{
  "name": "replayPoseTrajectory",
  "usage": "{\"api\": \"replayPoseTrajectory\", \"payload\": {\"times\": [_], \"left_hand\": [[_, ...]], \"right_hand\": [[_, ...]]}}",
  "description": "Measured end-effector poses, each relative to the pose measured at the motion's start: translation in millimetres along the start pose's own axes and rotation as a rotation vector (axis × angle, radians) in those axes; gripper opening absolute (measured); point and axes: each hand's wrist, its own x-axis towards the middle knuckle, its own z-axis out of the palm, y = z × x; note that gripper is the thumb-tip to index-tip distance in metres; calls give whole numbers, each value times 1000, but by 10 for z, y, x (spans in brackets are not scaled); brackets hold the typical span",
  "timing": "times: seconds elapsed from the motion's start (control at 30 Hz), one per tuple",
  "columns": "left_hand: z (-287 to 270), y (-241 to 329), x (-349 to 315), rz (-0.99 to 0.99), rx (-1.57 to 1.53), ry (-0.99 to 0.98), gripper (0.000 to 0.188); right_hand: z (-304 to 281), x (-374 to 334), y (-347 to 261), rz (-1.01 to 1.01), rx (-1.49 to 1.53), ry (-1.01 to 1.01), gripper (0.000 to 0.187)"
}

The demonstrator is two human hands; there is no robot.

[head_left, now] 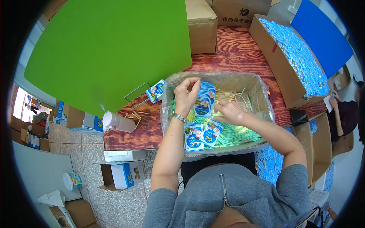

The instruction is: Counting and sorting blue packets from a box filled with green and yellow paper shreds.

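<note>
Now, from the head camera, your left hand (187,92) is raised over the plastic-lined cardboard box (262,95) on the red-brown wooden table (235,49), fingers pinched together at the top edge of a fanned stack of small blue-and-white printed packets (204,100). That stack stands nearly upright, its long axis running away from you toward the far wall of the box, just to the right of your left hand and touching its fingertips. Your right hand (230,113) lies lower, palm down, just beside the stack on its right, fingers curled into the loose green and white thin sticks (237,131); whether it grips any you cannot tell. Both hands are close together, the left one the nearer to the stack. Two more blue-and-white packets (202,136) lie flat against the near wall, below your left wrist, tilted toward each other. A white plastic bottle (118,121) lies on the table's left edge, well apart.
</note>
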Motion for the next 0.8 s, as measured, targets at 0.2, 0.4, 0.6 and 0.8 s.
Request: {"api": "replayPoseTrajectory", "payload": {"times": [0.2,0.4,0.6,0.8], "left_hand": [[49,21,-14,-12,1,-68,16],[26,78,-65,-96,15,-331,23],[113,133,-116,-60,234,-675,33],[230,218,-182,-101,-139,-525,21]], "right_hand": [[294,-97,28,35,93,-131,39],[-110,-15,-41,-7,342,-209,19],[-822,128,-7,-7,326,240,13],[-740,114,29,49,326,331,24]]}}
